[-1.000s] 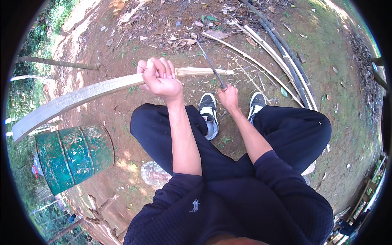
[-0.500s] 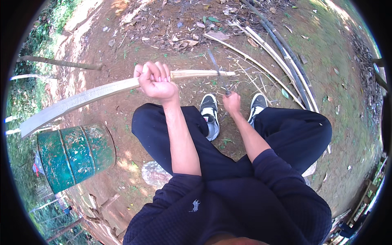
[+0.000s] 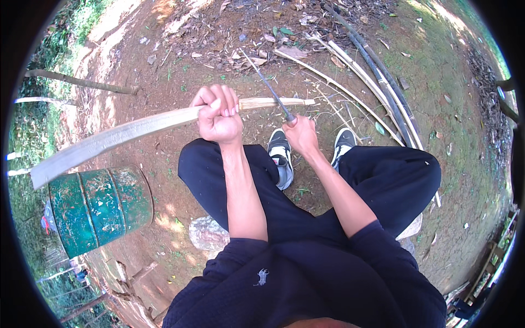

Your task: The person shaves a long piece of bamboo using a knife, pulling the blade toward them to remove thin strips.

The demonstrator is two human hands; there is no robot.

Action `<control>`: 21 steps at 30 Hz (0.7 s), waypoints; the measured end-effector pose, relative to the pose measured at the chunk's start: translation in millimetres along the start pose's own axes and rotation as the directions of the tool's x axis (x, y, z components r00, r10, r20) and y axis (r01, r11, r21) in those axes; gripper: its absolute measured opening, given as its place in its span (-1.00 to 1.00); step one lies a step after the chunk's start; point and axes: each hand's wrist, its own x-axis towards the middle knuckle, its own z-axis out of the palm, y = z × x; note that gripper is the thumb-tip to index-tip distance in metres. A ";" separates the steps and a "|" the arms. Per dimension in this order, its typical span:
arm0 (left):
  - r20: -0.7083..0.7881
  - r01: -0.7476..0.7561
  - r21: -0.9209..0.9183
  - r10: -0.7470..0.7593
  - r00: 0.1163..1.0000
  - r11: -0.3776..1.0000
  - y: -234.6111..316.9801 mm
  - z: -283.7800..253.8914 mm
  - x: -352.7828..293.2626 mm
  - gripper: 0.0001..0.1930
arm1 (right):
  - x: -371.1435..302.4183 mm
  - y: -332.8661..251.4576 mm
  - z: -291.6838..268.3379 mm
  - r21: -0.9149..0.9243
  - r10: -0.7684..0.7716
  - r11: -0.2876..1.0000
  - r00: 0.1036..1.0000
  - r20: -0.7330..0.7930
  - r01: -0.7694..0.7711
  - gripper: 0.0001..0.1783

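Note:
A long pale strip of split wood or bamboo (image 3: 131, 130) reaches from the far left across in front of me, its narrow end (image 3: 279, 103) beyond my shoes. My left hand (image 3: 220, 113) is closed around it, fingers curled over the top. In my right hand (image 3: 301, 134) is the handle of a long thin-bladed knife (image 3: 266, 83). Its dark blade slants up and to the left, crossing over the strip near the narrow end. Whether the edge touches the wood I cannot tell.
Several long pale strips (image 3: 361, 68) and dark poles (image 3: 391, 82) lie on the ground at the far right. A dented green drum (image 3: 104, 205) stands at the left. Beneath me is a log (image 3: 208, 234). Dry leaves (image 3: 240, 57) and thin shavings litter the dirt ahead.
The right hand with the knife has moved left and slightly nearer me, and the blade now slants further left along the strip. My left hand and the strip have shifted slightly right and nearer.

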 end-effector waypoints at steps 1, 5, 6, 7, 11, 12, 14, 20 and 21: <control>0.023 -0.013 0.011 0.012 1.000 1.000 2.0 1.4 -2.2 -0.72 | -10.4 -1.3 0.6 0.013 0.007 1.000 1.000 0.000 -0.007 -0.69; 0.089 -0.027 -0.011 0.028 0.996 1.000 0.9 17.6 -16.4 -0.74 | -40.7 -8.4 -11.4 0.058 -0.036 0.998 0.999 0.007 0.036 -0.74; 0.097 -0.005 -0.023 0.007 0.995 1.000 1.4 16.5 -20.9 -0.75 | -45.7 -10.9 -12.9 0.074 -0.056 0.996 0.998 0.022 0.054 -0.75; 0.103 0.017 -0.034 -0.014 0.995 0.999 2.5 13.6 -25.4 -0.76 | -46.8 -10.9 -11.3 0.089 -0.035 0.996 0.999 0.029 0.033 -0.74; 0.122 0.007 -0.012 -0.005 0.993 1.000 11.8 4.8 -33.8 -0.77 | -44.6 -3.1 -3.4 0.036 -0.001 0.999 1.000 0.017 0.000 -0.70; 0.113 0.009 -0.009 -0.008 0.994 1.000 14.7 2.3 -32.7 -0.77 | -40.1 7.0 1.5 -0.004 0.000 1.000 1.000 -0.004 0.000 -0.69; 0.098 0.035 -0.036 -0.031 0.995 0.999 10.3 6.1 -31.6 -0.76 | -18.9 63.1 16.1 -0.111 0.051 0.992 0.987 -0.152 -0.068 -0.72; 0.081 0.076 -0.058 -0.071 0.994 0.995 5.0 28.0 -31.4 -0.71 | -1.3 99.8 5.3 -0.093 0.114 0.988 0.987 -0.111 -0.125 -0.72; 0.079 0.073 -0.046 -0.070 0.994 0.996 10.3 24.3 -34.6 -0.70 | -11.0 73.1 2.2 -0.065 0.043 0.997 0.998 -0.047 -0.046 -0.73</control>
